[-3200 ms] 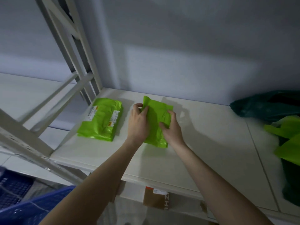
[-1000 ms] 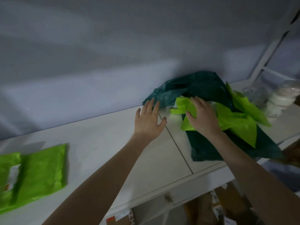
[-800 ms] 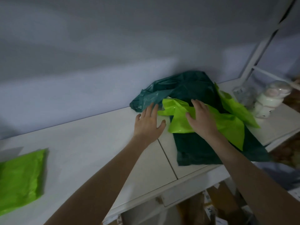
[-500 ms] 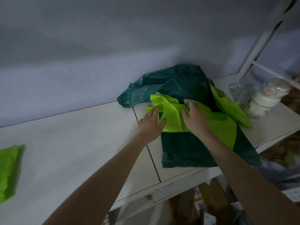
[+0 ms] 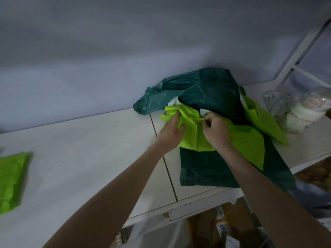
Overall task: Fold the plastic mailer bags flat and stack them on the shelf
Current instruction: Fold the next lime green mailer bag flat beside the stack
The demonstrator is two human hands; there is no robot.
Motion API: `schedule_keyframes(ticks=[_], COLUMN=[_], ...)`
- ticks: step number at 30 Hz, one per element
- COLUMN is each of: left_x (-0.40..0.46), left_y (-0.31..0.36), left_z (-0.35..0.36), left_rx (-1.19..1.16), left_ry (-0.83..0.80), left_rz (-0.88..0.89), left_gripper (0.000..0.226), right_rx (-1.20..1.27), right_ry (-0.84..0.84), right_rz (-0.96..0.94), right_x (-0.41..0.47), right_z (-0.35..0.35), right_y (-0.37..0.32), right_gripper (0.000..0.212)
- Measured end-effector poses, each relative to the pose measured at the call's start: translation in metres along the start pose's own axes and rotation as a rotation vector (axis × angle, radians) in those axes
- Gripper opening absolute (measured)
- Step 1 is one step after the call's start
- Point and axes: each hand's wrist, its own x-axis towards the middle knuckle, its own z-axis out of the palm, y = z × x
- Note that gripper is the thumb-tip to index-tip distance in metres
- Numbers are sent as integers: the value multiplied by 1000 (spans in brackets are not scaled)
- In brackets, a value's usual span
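Observation:
A crumpled lime-green mailer bag (image 5: 192,135) lies on top of a large dark-green plastic bag (image 5: 211,93) on the white shelf (image 5: 89,158). My left hand (image 5: 171,132) grips its left edge, fingers curled into the plastic. My right hand (image 5: 215,128) pinches the bag's upper fold near the middle. A second lime-green bag (image 5: 263,120) lies to the right, partly under the dark one. Folded green mailers (image 5: 10,179) rest flat at the far left edge of the shelf.
A white jar (image 5: 300,113) and a clear plastic container (image 5: 275,101) stand at the shelf's right end beside the white rack upright (image 5: 302,45). The grey wall runs close behind. Cardboard boxes (image 5: 223,228) sit below the shelf's front edge.
My view has swung right from the folded stack to the loose pile. Both hands reached the lime-green bag, closed on it and have drawn it a little leftward off the dark bag.

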Motion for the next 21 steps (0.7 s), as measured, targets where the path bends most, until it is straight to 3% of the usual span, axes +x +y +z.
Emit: schedule_keyframes(ticks=[5, 9, 16, 21], left_x=[-13, -27, -58, -80], left_y=[-9, -11, -13, -24], left_z=[-23, -42, -86, -125], left_rx=[3, -78, -283, -332], left_ry=[41, 97, 294, 441], left_rz=[72, 9, -133, -117], left_gripper=[53, 47, 34, 19], right_rx=[43, 118, 370, 431], right_ry=[36, 63, -32, -170], right_rz=[13, -30, 19, -15], right_x=[-9, -22, -41, -56], right_z=[0, 1, 15, 39], right_y=[-17, -37, -81, -116], right_gripper=[8, 9, 17, 32])
